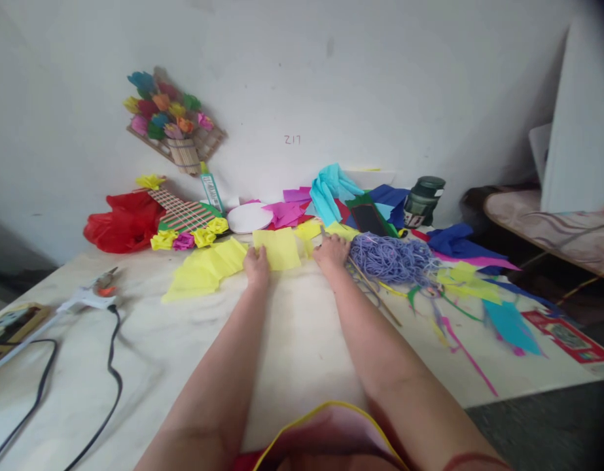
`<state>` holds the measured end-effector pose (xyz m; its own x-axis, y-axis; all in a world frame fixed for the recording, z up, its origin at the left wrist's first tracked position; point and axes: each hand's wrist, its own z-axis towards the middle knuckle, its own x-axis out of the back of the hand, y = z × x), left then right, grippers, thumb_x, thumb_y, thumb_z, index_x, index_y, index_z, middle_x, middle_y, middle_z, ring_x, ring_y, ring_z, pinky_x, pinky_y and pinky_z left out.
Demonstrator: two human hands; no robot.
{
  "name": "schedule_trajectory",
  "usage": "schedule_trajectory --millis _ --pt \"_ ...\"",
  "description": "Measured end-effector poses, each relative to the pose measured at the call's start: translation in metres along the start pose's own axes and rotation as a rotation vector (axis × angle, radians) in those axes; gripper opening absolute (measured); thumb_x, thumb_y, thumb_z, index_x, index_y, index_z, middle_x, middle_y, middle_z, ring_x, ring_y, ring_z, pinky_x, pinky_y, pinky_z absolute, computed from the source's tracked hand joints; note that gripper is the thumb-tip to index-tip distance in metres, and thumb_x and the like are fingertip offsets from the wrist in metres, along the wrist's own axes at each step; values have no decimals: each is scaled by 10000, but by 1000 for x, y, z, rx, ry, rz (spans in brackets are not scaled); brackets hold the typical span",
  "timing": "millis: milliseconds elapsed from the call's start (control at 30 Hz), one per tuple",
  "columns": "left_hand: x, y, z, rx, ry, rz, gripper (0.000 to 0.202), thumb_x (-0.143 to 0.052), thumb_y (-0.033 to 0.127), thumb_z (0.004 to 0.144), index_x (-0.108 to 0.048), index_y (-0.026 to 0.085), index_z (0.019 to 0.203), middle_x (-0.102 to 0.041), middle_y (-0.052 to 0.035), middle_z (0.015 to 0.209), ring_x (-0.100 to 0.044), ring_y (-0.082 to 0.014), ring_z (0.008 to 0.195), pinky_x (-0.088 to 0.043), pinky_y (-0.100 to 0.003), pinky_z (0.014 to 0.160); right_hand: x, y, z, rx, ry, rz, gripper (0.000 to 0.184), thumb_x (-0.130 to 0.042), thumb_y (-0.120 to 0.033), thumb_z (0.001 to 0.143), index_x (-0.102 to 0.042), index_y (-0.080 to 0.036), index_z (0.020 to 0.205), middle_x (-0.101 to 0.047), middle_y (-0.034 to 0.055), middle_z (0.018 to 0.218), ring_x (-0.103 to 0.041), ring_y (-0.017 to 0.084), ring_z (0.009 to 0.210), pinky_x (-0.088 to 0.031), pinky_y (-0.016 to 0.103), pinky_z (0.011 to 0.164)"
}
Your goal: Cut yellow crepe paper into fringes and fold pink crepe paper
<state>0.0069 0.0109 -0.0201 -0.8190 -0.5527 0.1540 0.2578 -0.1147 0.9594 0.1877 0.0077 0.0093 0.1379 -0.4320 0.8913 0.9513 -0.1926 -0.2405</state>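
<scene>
My left hand point(257, 265) is closed on the edge of a yellow crepe paper piece point(279, 250), thumb on top, over the table. More pleated yellow crepe paper point(203, 271) spreads out to its left. To the right, my right hand point(332, 250) lies low on the table with curled fingers over scissors. A grey tip pokes out past the fingers, and the scissors' looped handles point(373, 291) show beside the wrist; the middle is hidden. Touching distance from that hand is a heap of purple string point(392, 257). A thin wooden stick point(375, 291) lies by the scissors.
At the back left stand a stick craft with paper flowers point(184, 212), a red bundle point(125, 222) and a glue tube point(212, 188). Coloured paper point(334, 193), a phone point(368, 219) and a dark jar point(423, 201) sit behind. A glue gun point(88, 297) with a black cord lies left.
</scene>
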Motion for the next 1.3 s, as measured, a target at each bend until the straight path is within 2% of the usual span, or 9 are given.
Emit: schedule_trajectory --millis 67,167,300,400,567,733,833,1067,1300 --pt "-1 -1 1 -1 1 -4 204 -486 371 733 -511 171 701 -557 -24 637 -554 -169 663 -436 -294 620 3 -6 -3 102 32 23 376 -400 -361 794 -622 -123 982 -576 169 1030 -476 273 981 -291 400 830" --pt "-2 -3 2 -6 5 -13 209 -486 378 731 -515 171 711 -568 -30 650 -561 -176 675 -439 -300 629 4 -16 -7 231 -28 35 432 -393 -435 799 -636 -117 962 -593 171 1007 -475 278 984 -269 415 854" --pt "-4 -5 3 -15 7 -12 221 -482 392 729 -509 173 704 -566 -29 646 -562 -177 676 -440 -305 635 0 -22 -8 278 -97 17 278 -483 -295 753 -672 -121 857 -621 155 948 -490 273 987 -290 398 848" --pt "-4 -4 3 -11 3 -16 219 -487 390 727 -499 175 691 -561 -24 641 -558 -172 670 -438 -301 632 0 -17 -4 151 -49 114 276 -411 -210 790 -670 -149 865 -642 132 886 -542 225 916 -339 340 792" --pt "-2 0 1 7 -5 -7 202 -496 370 726 -486 175 675 -543 -16 624 -549 -169 664 -437 -297 622 2 -1 10 -131 1 419 304 -369 -230 808 -653 -161 893 -661 90 841 -582 184 799 -385 259 684" --pt "-2 4 -2 13 -4 -4 195 -485 359 735 -493 169 691 -545 -17 631 -553 -166 671 -436 -298 638 5 13 18 -343 101 735 426 -328 -186 790 -479 -91 1176 -646 88 804 -588 160 639 -409 248 622" --pt "-3 4 -2 10 -10 -6 195 -481 360 739 -497 169 701 -551 -19 643 -561 -165 681 -435 -298 647 6 18 19 -400 117 811 434 -293 -147 787 -449 -84 1188 -637 87 795 -586 147 587 -413 241 609" --pt "-3 2 -1 -4 -26 -17 195 -485 362 736 -504 169 716 -562 -26 656 -564 -171 680 -440 -304 643 -3 24 23 -345 102 656 424 -339 -159 761 -525 -102 1137 -637 103 887 -602 197 808 -425 267 676" --pt "-4 -1 2 -5 -12 1 198 -490 369 728 -487 176 684 -559 -30 648 -563 -180 683 -442 -309 631 -7 21 24 -207 7 415 372 -385 -230 792 -555 -113 1101 -665 107 800 -599 203 810 -433 275 686"
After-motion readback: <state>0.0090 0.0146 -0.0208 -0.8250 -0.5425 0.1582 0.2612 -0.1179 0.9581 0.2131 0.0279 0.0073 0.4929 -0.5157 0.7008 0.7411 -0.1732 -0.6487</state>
